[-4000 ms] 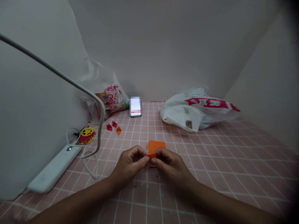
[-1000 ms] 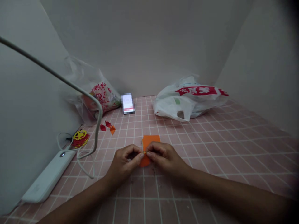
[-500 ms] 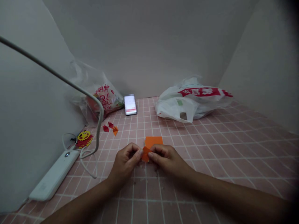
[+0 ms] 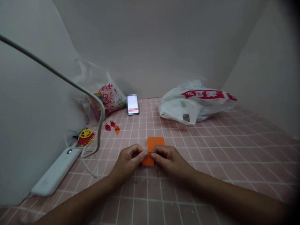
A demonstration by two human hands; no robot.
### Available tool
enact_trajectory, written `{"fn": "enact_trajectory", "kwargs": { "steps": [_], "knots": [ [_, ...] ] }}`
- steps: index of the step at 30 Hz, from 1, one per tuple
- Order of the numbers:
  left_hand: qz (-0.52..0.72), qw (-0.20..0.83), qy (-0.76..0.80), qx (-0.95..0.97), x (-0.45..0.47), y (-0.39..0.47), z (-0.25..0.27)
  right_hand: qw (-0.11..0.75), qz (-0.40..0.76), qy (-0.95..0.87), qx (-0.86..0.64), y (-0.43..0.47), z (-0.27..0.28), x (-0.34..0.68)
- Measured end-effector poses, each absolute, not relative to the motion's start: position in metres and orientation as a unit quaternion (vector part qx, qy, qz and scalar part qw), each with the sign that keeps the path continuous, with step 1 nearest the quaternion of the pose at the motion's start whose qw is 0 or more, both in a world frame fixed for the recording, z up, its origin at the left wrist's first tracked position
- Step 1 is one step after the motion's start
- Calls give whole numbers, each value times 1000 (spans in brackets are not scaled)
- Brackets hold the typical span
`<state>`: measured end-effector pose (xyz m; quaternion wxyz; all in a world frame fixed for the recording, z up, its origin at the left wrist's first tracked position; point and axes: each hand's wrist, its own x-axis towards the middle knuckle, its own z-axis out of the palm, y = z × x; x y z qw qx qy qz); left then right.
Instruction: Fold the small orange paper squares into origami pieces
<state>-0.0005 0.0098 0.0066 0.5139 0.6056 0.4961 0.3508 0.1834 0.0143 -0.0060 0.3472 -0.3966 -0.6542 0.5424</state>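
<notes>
Between my hands is a small piece of orange paper (image 4: 148,161), its lower part hanging below the fingertips. My left hand (image 4: 131,158) is closed in a pinch on its left side. On the right, my right hand (image 4: 167,157) pinches it with thumb and forefinger, the two thumbs almost meeting. The fingers hide the folds at its top. Just behind the hands lies an orange square of paper (image 4: 156,141), partly covered by them.
Small folded red papers (image 4: 108,127) and an orange one (image 4: 117,130) lie left of centre. Yellow and red discs (image 4: 85,133), a white power bank (image 4: 56,172) and a grey cable (image 4: 102,115) are farther left. A phone (image 4: 132,104) stands between plastic bags (image 4: 110,98) (image 4: 201,100).
The held orange paper has changed from a narrow pointed shape to a wider, squarer one below the fingers. My hands have drawn slightly closer together. The camera view has shifted a little.
</notes>
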Motion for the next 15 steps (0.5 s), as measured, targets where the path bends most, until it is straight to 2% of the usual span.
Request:
{"fn": "enact_trajectory", "kwargs": {
  "steps": [6, 10, 15],
  "knots": [
    [381, 572, 486, 539, 0, 11, 3, 366, 556, -629, -402, 16, -3, 182],
    [396, 588, 473, 523, -1, 11, -1, 336, 593, -608, -408, 15, -6, 180],
    [370, 585, 459, 556, 1, 11, -2, 361, 522, -651, -418, 15, -7, 180]
  ]
}}
